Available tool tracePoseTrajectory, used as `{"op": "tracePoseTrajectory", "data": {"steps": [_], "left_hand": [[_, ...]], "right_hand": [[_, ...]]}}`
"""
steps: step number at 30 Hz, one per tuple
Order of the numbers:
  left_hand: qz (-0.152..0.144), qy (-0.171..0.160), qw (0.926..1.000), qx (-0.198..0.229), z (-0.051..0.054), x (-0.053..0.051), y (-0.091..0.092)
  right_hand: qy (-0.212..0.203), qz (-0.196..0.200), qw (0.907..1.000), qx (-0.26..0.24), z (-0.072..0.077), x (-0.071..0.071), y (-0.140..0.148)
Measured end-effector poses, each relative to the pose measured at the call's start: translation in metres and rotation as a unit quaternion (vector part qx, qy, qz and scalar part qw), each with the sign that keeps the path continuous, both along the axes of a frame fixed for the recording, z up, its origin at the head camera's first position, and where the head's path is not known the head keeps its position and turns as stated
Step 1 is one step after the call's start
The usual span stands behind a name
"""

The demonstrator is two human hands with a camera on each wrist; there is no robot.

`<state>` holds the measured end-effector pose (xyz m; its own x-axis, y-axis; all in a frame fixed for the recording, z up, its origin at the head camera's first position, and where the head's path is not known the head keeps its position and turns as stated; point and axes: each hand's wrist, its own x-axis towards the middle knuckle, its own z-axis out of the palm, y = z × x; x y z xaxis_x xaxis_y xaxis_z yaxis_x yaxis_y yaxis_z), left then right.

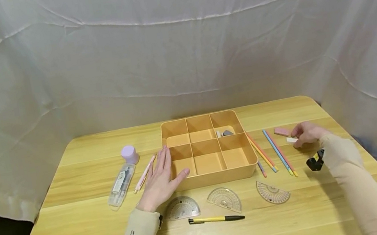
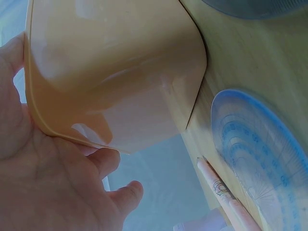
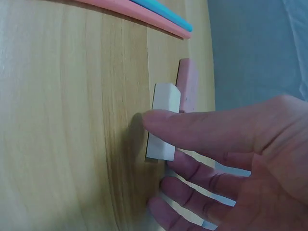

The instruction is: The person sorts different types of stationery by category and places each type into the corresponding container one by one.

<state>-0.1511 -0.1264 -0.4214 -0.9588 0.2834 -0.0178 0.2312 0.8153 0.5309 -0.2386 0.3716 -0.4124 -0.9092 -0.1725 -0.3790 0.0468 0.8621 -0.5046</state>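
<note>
On the box's front left corner rests my left hand [image 1: 159, 178], its fingers along the left side and the thumb at the front rim. The tan box [image 1: 217, 177] has several compartments; two small erasers, one white and one grey [image 1: 227, 132], lie in the back right one. At the right of the table my right hand [image 1: 307, 133] pinches a white eraser [image 3: 163, 98] between thumb and fingers, low at the wood. A pink eraser [image 3: 187, 84] lies right beside it. In the left wrist view, the box's outer wall [image 2: 120, 82] fills the top, with the hand at its rim.
Colored pencils [image 1: 279, 152] lie right of the box. Three protractors [image 1: 182, 208] and a yellow-black pen [image 1: 216, 218] lie in front. On the left are pink pens [image 1: 145, 174], a clear case [image 1: 122, 184] and a lilac round container [image 1: 130, 154]. Grey cloth [image 1: 179, 61] hangs behind.
</note>
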Motion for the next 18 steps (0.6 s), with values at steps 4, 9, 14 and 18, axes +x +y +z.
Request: {"op": "tracePoseTrajectory", "data": {"steps": [4, 9, 14, 18], "left_hand": [[0.001, -0.004, 1.0, 0.004, -0.0002, 0.0003, -0.0009], [0.0, -0.004, 1.0, 0.006, -0.0004, 0.0002, -0.0015], [-0.001, -0.006, 1.0, 0.004, 0.0001, -0.0002, -0.0018], [0.0, -0.004, 1.0, 0.003, 0.0005, -0.0008, -0.0015]], "right_hand": [[-0.001, -0.001, 1.0, 0.006, -0.003, -0.001, -0.0004], [-0.006, -0.005, 1.0, 0.002, -0.0058, -0.0025, -0.0007], [-0.01, -0.008, 0.9999, 0.009, -0.0034, -0.002, -0.002], [-0.008, -0.012, 0.9996, 0.026, 0.0005, 0.0002, -0.0053]]}}
